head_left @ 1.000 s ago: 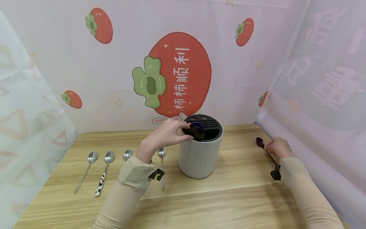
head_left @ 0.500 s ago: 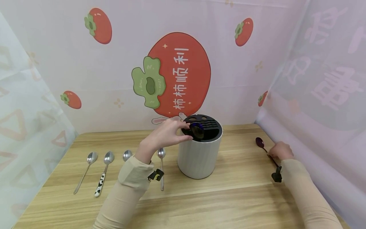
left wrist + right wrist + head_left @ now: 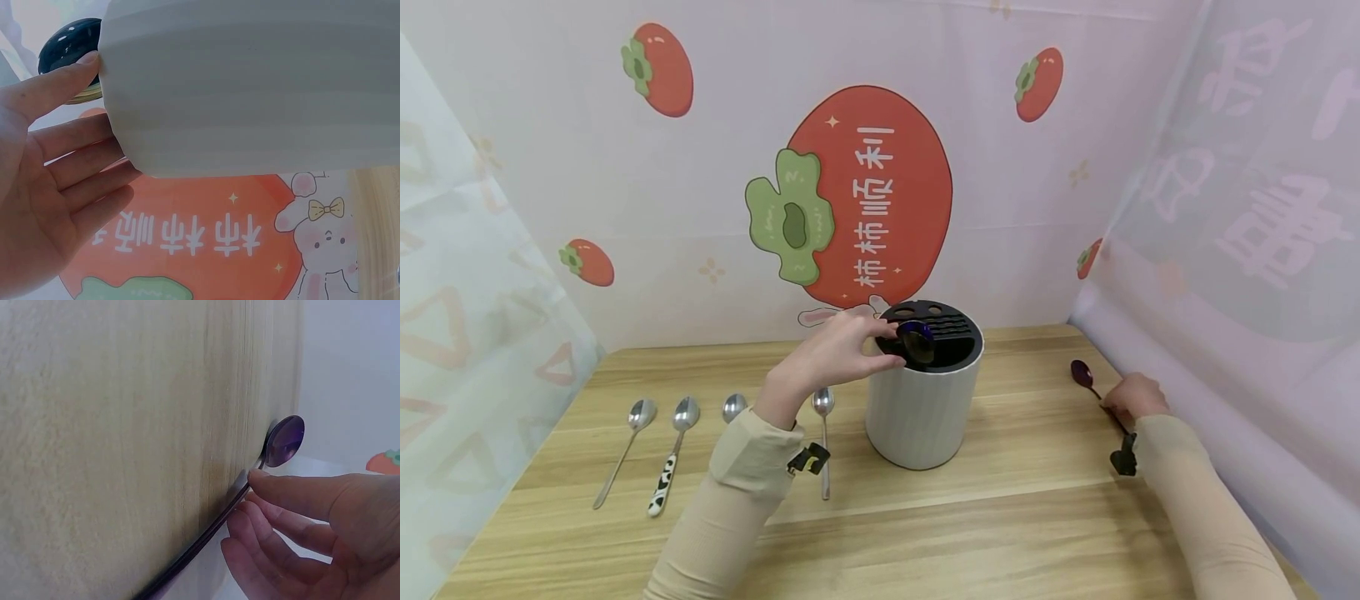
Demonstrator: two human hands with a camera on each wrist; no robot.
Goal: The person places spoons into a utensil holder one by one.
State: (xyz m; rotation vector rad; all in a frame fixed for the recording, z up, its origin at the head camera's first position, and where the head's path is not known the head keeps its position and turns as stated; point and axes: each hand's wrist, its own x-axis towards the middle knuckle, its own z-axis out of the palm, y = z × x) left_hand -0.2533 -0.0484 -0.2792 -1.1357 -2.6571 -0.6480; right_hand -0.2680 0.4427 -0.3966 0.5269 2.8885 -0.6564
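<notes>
**A:** What do the fingers show?

**B:** Left hand (image 3: 842,346): thumb and forefinger pinch the dark blue spoon (image 3: 917,342) by its bowl; the other fingertips are hidden behind the holder (image 3: 921,417) in the left wrist view. Right hand (image 3: 1138,396): thumb and fingers pinch the handle of the purple spoon (image 3: 1082,373).

**A:** And around them?

**B:** The holder, white with a black slotted top, stands upright beneath the blue bowl. To its left, four silver spoons (image 3: 642,412) lie on the wood-grain worktop (image 3: 1000,517), one with a cow-patterned handle (image 3: 664,483); the left sleeve (image 3: 752,467) covers the third's handle.

**A:** The dark spoons' appearance?

**B:** Blue: glossy, bowl at the holder's top. Purple: slender-handled, at the worktop's right, bowl pointing away from the person.

**A:** Compared with one second earlier?

**B:** The right hand sits slightly farther from the purple bowl; the left is unchanged.
</notes>
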